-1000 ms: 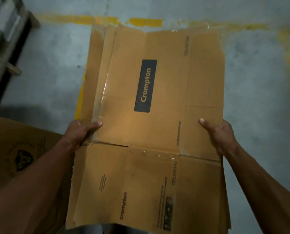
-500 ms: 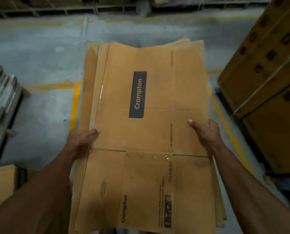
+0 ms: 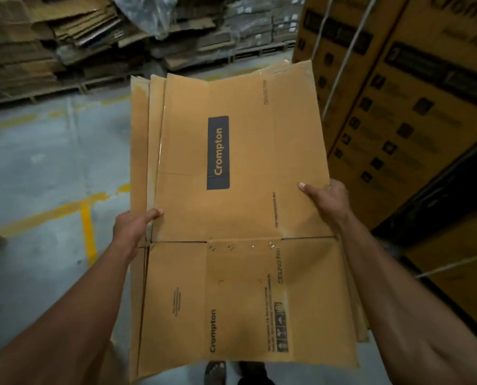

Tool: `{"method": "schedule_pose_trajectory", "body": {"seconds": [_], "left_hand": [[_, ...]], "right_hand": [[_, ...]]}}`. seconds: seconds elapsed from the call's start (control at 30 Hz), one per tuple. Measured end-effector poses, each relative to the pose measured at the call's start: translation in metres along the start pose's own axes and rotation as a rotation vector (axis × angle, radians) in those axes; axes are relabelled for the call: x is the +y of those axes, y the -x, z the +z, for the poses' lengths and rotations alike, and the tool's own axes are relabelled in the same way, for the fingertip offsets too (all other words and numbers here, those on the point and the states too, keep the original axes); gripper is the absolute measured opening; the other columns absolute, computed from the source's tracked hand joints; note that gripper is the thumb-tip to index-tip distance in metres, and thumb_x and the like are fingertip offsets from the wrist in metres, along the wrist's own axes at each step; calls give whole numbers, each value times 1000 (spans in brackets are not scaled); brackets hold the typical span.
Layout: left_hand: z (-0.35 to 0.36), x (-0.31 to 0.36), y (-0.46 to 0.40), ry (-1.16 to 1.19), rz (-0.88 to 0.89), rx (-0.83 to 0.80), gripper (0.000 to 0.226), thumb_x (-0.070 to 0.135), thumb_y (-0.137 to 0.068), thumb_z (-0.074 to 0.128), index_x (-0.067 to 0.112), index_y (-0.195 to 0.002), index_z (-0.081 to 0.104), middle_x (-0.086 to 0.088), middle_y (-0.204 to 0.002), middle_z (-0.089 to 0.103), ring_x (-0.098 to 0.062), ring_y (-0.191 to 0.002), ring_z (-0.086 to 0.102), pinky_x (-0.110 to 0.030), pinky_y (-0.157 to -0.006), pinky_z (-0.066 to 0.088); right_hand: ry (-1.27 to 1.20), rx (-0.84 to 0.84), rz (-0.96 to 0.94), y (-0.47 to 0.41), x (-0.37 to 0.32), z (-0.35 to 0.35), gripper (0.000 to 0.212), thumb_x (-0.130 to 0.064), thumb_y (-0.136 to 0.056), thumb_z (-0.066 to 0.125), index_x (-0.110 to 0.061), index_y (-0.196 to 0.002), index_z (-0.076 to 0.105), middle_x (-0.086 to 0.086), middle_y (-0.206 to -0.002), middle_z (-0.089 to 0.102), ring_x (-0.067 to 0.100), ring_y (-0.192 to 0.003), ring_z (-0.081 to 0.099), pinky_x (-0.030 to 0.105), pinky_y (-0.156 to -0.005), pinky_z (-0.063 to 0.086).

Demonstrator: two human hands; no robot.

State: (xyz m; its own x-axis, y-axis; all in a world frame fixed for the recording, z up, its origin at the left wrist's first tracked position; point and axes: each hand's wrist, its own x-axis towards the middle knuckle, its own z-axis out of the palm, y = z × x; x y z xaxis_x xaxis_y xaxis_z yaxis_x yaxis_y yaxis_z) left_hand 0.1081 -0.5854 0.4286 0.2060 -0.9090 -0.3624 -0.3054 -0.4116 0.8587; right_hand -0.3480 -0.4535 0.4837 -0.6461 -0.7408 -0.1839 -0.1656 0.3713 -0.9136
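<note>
The left hand [image 3: 133, 227] and right hand [image 3: 326, 202] each grip opposite side edges of the flattened brown cardboard cartons [image 3: 240, 207], thumbs on top.

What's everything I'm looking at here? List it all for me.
flat cartons: several stacked, brown, centre, held
label: one, dark with yellow lettering, on top carton
cardboard piles: many sheets, brown, top left
boxes: at least two, yellow-brown, dark print, right
rope: several strands, white, across the boxes
floor: grey, left
lines: yellow, on floor
feet: two, dark, bottom edge
left hand: grips stack's left edge
right hand: grips stack's right edge
</note>
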Motion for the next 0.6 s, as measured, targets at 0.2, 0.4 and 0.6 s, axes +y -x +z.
{"method": "schedule_pose_trajectory", "body": {"seconds": [0.2, 0.4, 0.6], "left_hand": [[24, 38, 44, -40, 62, -174, 55, 40, -67, 95, 14, -111, 75, -2, -101, 76, -28, -104, 71, -41, -90, 55], [72, 59, 109, -89, 112, -358, 61, 43, -66, 95, 15, -117, 74, -2, -111, 75, -26, -107, 68, -44, -99, 54], [135, 39, 190, -144, 118, -480, 85, 54, -55, 93, 13, -126, 73, -4, -114, 77, -29, -111, 69, -51, -104, 54]], "right_hand": [[-55, 148, 42, 71, 0, -88, 34, -36, -78, 94, -32, -98, 67, -14, -99, 71, 7, -93, 69, 28, -80, 57], [-76, 318, 154, 126, 38, -175, 68, -48, -67, 97, -16, -122, 74, -2, -114, 77, 19, -102, 73, 39, -94, 60], [-86, 413, 217, 192, 98, -276, 70, -49, -67, 97, -17, -124, 72, -5, -109, 75, 21, -104, 71, 42, -97, 59]]}}
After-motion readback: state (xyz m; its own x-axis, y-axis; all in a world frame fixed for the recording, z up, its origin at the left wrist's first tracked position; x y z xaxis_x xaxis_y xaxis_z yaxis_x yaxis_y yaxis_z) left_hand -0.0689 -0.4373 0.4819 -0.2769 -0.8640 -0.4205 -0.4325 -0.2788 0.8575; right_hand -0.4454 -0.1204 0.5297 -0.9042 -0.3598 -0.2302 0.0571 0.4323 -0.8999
